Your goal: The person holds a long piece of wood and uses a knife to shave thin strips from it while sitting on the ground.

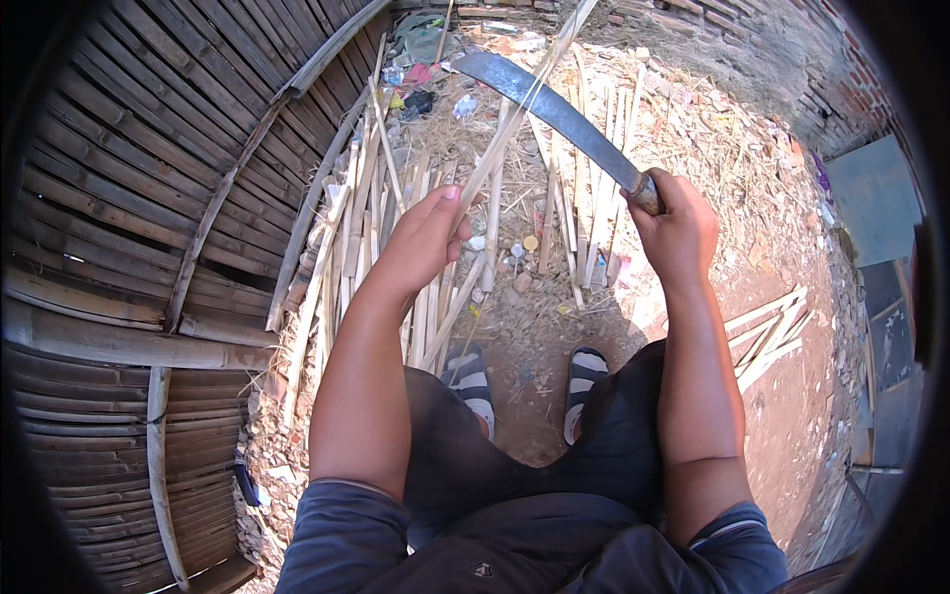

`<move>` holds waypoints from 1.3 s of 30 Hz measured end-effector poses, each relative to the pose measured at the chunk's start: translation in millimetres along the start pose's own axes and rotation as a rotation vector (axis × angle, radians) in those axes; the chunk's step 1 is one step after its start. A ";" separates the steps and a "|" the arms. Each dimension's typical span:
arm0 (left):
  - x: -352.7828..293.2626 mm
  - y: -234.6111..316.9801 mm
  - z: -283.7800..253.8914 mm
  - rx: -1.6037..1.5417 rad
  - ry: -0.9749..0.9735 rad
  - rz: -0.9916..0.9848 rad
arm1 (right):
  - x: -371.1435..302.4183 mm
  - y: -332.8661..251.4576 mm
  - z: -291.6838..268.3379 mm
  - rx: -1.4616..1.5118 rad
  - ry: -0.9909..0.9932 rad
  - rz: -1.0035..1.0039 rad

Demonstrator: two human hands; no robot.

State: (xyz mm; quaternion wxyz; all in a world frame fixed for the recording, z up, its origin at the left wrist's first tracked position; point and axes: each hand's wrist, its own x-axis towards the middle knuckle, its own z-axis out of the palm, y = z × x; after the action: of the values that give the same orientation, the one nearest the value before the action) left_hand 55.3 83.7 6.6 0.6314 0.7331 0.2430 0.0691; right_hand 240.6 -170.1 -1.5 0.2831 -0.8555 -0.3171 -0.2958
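My right hand point(676, 226) is wrapped round the handle of a machete point(559, 111). Its long, curved dark blade points up and to the left, away from me. Between the fingers of my left hand point(428, 241) is a long, pale bamboo strip point(503, 139), slanting up and to the right past the top edge. Blade and strip cross in the picture, near the middle of the blade; thin light slivers show at the crossing. Whether the edge has bitten into the strip I cannot tell. The strip's lower end is hidden by my left hand.
Split bamboo pieces point(358, 213) lie in a heap at the left, with more strips point(592, 188) ahead and a small pile point(767, 337) at the right. A slatted bamboo wall point(148, 188) rises on the left. A brick wall point(782, 59) stands at the far right. Litter point(421, 79) and shavings cover the ground.
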 end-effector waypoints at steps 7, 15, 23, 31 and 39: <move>-0.3 0.8 -6.8 -0.090 -0.039 -0.058 | 2.2 4.8 -3.6 0.011 -0.028 -0.015; -1.7 1.4 -13.6 -0.081 -0.057 -0.087 | 0.4 -0.5 -3.3 0.010 -0.093 0.093; -0.6 1.3 -13.6 0.043 -0.026 -0.009 | 6.7 -0.3 -9.5 0.217 -0.297 0.266; -8.1 4.1 5.3 0.409 0.064 0.203 | 3.5 -0.9 -4.5 0.053 -0.149 0.096; -2.9 -5.5 -4.8 0.487 -0.012 0.243 | 2.6 1.3 -2.7 0.062 -0.188 0.068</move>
State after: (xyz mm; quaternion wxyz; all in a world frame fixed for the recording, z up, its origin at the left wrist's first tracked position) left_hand 49.4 87.2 2.8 0.4252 0.8875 0.1590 0.0795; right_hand 242.3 -171.7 1.6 0.2882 -0.8806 -0.3221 -0.1944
